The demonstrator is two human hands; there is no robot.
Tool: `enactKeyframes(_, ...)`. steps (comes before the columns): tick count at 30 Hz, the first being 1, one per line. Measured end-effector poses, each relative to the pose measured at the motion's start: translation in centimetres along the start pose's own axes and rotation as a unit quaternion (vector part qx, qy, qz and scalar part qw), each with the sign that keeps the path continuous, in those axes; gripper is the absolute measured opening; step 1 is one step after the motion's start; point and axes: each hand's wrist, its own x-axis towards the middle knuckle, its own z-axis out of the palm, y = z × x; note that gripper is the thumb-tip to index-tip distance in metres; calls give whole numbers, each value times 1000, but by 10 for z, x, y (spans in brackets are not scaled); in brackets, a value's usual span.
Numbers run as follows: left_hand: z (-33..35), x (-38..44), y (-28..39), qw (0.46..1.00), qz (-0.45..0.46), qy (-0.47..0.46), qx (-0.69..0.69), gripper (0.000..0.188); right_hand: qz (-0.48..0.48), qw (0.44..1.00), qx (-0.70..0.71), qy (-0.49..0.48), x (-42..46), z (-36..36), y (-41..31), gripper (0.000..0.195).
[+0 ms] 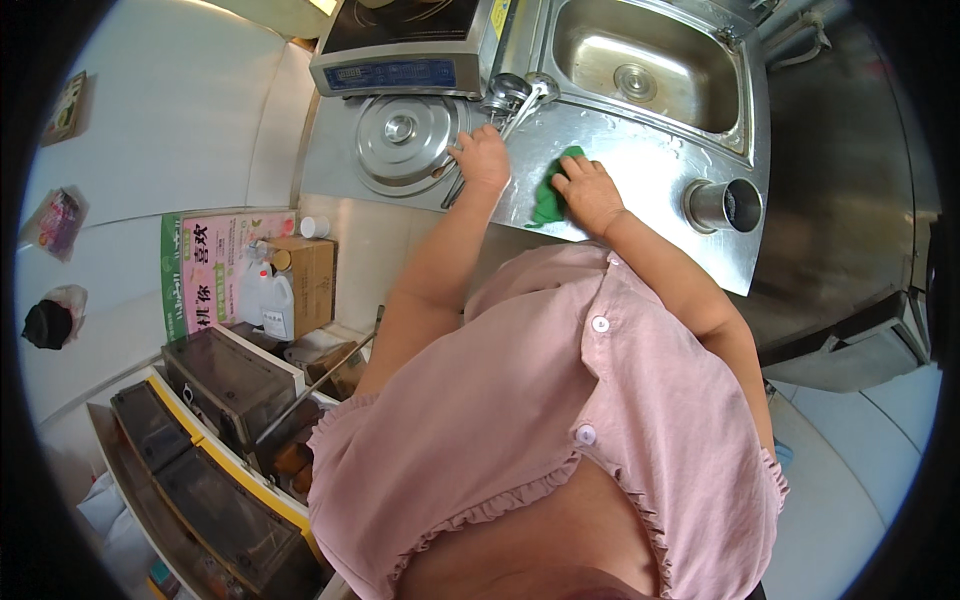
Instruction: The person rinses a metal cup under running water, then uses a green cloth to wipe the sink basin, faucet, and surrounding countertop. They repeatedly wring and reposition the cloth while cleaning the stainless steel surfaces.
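On the stainless steel counter (pixel 517 195), my right hand (pixel 589 191) presses on a green cloth (pixel 553 191), its fingers over the cloth's right side. My left hand (pixel 484 159) is beside the right edge of a round metal lid (pixel 405 139), its fingers at the handles of metal ladles (pixel 538 88); whether they are closed on a handle cannot be made out. The ladle heads lie between the induction cooker and the sink. Dark handle ends show below my left wrist.
An induction cooker (pixel 390 75) stands at the back left, a steel sink (pixel 652 67) at the back right. A metal cup (pixel 724 205) is near the counter's right end. Below left are a cardboard box (pixel 315 285), white plastic jugs (pixel 277 300) and dark-lidded bins (pixel 232 382).
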Motion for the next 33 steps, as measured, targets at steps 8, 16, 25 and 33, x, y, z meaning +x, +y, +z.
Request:
enactKeyframes(8, -7, -6, 8, 999, 15, 17, -22, 15, 90, 993, 56, -50, -6, -1, 14, 22)
enactKeyframes(16, -5, 1, 2, 997, 20, -13, -78, 18, 113, 991, 68, -28, -10, 3, 11, 28)
enactKeyframes(25, 0, 15, -14, 993, 95, -37, -52, 15, 234, 919, 315, -21, -16, 1, 40, 26)
enactKeyframes(33, -5, 16, -12, 987, 64, -104, -100, 17, 294, 584, 748, 116, -44, -29, 74, 24)
